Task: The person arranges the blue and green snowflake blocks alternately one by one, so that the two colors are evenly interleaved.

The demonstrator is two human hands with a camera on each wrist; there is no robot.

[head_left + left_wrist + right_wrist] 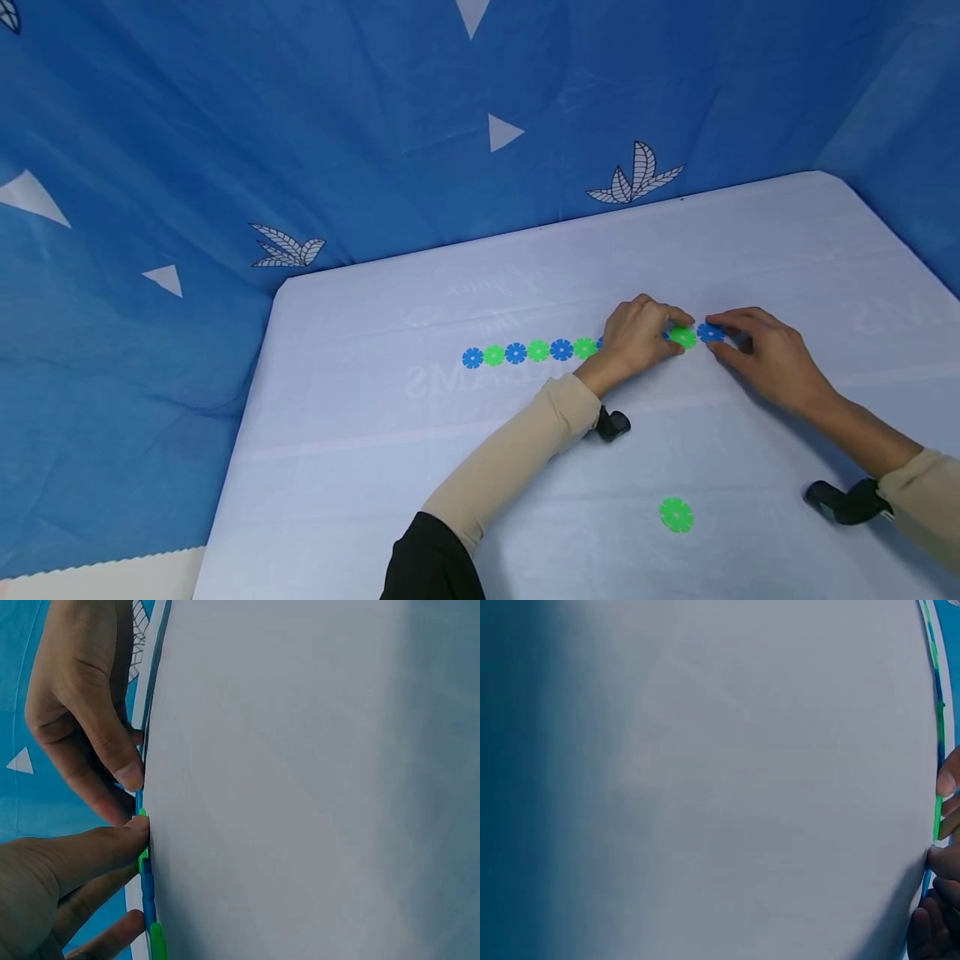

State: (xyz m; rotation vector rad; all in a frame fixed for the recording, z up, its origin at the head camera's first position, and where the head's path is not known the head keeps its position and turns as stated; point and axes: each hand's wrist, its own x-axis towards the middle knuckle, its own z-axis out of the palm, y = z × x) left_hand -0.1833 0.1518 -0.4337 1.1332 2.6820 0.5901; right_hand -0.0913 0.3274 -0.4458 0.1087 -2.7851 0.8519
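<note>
A row of flat, notched plastic discs, blue and green by turns, lies on the white-covered table, with a blue disc (472,358) at its left end. My left hand (637,337) covers part of the row and pinches the green disc (682,337) at its right end between thumb and fingers. Just beyond, my right hand (768,354) pinches a blue disc (711,332) by its edge, close beside that green one. Whether the two discs touch, I cannot tell. In the left wrist view the row's discs show edge-on, with the green disc (143,859) under my left fingertips.
A loose green disc (677,515) lies nearer me on the white tablecloth (337,467). Blue patterned cloth (375,125) rises behind the table's far edge and along its sides. Black wrist-worn devices (847,502) sit at both wrists, low over the table.
</note>
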